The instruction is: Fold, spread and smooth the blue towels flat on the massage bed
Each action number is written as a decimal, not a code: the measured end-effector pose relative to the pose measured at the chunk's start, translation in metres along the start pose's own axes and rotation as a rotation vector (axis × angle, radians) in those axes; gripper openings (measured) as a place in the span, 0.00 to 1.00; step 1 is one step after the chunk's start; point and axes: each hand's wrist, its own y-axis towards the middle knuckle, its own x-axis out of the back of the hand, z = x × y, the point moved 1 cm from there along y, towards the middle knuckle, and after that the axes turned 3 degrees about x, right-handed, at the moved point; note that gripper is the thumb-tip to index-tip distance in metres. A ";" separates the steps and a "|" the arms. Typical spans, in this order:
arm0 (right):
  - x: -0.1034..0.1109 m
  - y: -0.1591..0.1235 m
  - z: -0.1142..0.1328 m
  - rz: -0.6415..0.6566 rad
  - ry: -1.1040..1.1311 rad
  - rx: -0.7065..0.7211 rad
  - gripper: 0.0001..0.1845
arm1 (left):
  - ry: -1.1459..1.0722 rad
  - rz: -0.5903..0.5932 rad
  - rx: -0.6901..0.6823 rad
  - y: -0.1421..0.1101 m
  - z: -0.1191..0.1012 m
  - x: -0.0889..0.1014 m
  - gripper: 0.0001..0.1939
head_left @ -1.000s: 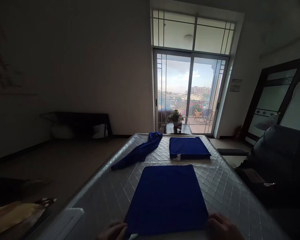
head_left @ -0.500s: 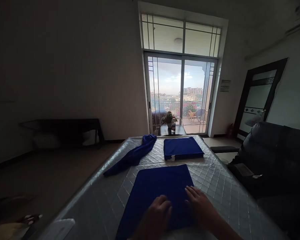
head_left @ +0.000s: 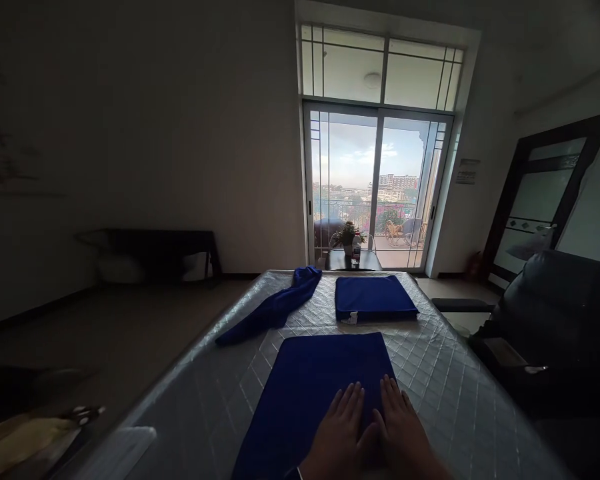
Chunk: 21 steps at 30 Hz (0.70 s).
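A flat blue cloth piece (head_left: 300, 380), roughly rectangular, lies on the silver quilted table cover (head_left: 445, 380) in front of me. My left hand (head_left: 340, 427) rests flat on its right part with the fingers stretched forward. Beside it, my right hand (head_left: 400, 427) lies flat along the cloth's right edge, fingers extended, the two thumbs close together. Farther back sits a blue folded cloth (head_left: 375, 297) with a small white tag on its front edge. To its left, a rumpled blue cloth (head_left: 273, 307) stretches diagonally.
At the table's near left corner is a pale, flat object (head_left: 123, 450). A black armchair (head_left: 555, 320) stands on the right. Beyond the table, a small dark table (head_left: 353, 261) holds a potted plant (head_left: 349, 235) and a bottle (head_left: 357, 248) before sliding glass doors.
My left hand has gone from curled fingers to lying flat and has moved right, close to my right hand. The camera view has turned slightly left.
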 end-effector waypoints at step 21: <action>0.029 0.003 0.013 0.145 -0.085 -0.057 0.38 | 0.022 0.127 0.537 -0.120 0.135 0.016 0.46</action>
